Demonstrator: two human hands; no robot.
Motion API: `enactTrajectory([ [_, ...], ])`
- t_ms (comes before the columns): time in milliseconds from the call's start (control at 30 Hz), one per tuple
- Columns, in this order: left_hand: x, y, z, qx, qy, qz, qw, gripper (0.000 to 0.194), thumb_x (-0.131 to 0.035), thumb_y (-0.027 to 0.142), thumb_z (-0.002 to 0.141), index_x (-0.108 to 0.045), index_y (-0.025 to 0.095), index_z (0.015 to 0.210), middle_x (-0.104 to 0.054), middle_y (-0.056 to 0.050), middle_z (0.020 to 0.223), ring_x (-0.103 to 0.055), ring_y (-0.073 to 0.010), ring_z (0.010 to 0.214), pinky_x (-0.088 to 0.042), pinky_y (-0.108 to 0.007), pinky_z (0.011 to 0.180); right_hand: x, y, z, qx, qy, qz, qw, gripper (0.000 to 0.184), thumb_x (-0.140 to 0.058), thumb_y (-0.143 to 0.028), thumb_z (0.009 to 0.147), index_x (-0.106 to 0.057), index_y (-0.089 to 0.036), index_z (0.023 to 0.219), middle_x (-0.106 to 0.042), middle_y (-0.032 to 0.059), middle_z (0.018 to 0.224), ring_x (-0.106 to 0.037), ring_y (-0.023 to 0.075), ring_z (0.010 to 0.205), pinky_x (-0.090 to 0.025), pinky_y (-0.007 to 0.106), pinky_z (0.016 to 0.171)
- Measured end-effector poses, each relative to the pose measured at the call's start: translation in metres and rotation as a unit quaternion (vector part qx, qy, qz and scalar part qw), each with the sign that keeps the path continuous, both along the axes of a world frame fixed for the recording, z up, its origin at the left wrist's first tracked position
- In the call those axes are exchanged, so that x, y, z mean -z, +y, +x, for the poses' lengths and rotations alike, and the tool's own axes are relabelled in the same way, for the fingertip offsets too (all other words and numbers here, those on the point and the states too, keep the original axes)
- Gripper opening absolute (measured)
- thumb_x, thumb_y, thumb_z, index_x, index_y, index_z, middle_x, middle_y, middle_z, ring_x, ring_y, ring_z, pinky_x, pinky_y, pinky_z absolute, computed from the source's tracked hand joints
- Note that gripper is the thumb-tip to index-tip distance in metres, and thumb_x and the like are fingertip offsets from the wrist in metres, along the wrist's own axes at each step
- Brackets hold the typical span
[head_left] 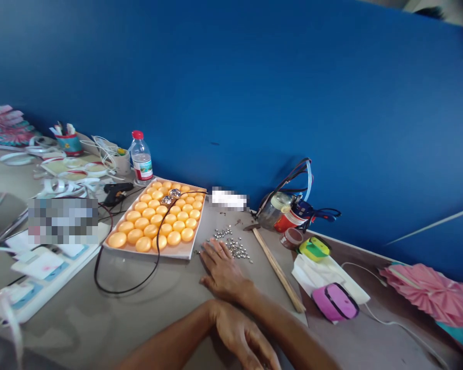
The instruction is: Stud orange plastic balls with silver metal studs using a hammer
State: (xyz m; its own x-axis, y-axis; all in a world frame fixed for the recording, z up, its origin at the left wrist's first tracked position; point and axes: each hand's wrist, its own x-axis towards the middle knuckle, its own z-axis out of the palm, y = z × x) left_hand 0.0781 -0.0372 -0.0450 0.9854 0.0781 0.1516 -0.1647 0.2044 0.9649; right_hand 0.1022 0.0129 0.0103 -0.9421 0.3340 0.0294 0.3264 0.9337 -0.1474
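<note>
My right hand [221, 267] lies palm down on the grey table, fingers spread, with its fingertips at a scatter of small shiny metal beads [239, 250]. Nearer to me, my left hand [241, 331] is beside the right forearm, thumb apart from the fingers; its fingertips run to the bottom edge of the view, and I see nothing held in it. A hammer [275, 267] with a wooden handle rests to the right of the beads. To their left is a shallow white tray [181, 253] filled with orange balls [149, 229], two silvery balls [166, 200] lying on top.
A black cable [127, 292] loops over the tray. On the left are a power strip [61, 282], a glue gun [118, 192] and a bottle [142, 162]. A jar [273, 210], a purple case [335, 302] and pink folded paper [434, 288] stand right. A blue wall [231, 103] closes the back.
</note>
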Motion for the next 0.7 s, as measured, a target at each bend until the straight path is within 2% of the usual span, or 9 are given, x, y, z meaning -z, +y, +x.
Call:
enactTrajectory([
  [133,0.0,-0.001,-0.001,-0.01,0.018,-0.007,1.0,0.06,-0.067,0.044,0.065,-0.057,0.01,0.114,-0.053,0.0,0.08,-0.054,-0.0135,0.07,-0.046,-0.023,0.064,0.0,-0.007,-0.017,-0.004,-0.006,-0.009,1.0,0.066,-0.035,-0.055,0.085,-0.032,-0.014,0.136,-0.025,0.012,0.145,-0.006,0.0291,0.136,-0.001,0.05,0.109],
  [267,-0.001,-0.001,-0.004,-0.008,0.039,-0.039,0.998,0.061,-0.067,0.044,0.065,-0.057,0.01,0.115,-0.054,-0.001,0.086,-0.056,-0.0153,0.076,-0.048,-0.026,0.069,-0.001,-0.007,-0.025,0.016,-0.009,-0.011,1.0,0.067,-0.033,-0.055,0.086,-0.029,-0.012,0.137,-0.026,0.0126,0.145,-0.004,0.0279,0.136,0.002,0.05,0.109],
  [467,-0.006,0.002,-0.007,-0.002,0.013,-0.064,0.998,0.058,-0.065,0.043,0.068,-0.056,0.01,0.116,-0.054,-0.003,0.09,-0.059,-0.0169,0.075,-0.049,-0.028,0.068,0.005,0.01,-0.016,0.096,-0.013,0.011,0.995,0.065,-0.03,-0.052,0.087,-0.034,-0.008,0.135,-0.028,0.0144,0.144,-0.001,0.0272,0.136,0.004,0.05,0.108],
  [700,-0.003,0.005,-0.01,-0.012,0.013,-0.062,0.998,0.056,-0.063,0.039,0.072,-0.054,0.01,0.119,-0.058,-0.004,0.087,-0.061,-0.0193,0.08,-0.049,-0.029,0.072,0.013,0.03,0.001,0.172,-0.014,0.046,0.984,0.064,-0.032,-0.05,0.087,-0.037,-0.005,0.133,-0.028,0.0168,0.143,-0.002,0.029,0.136,0.004,0.051,0.107],
])
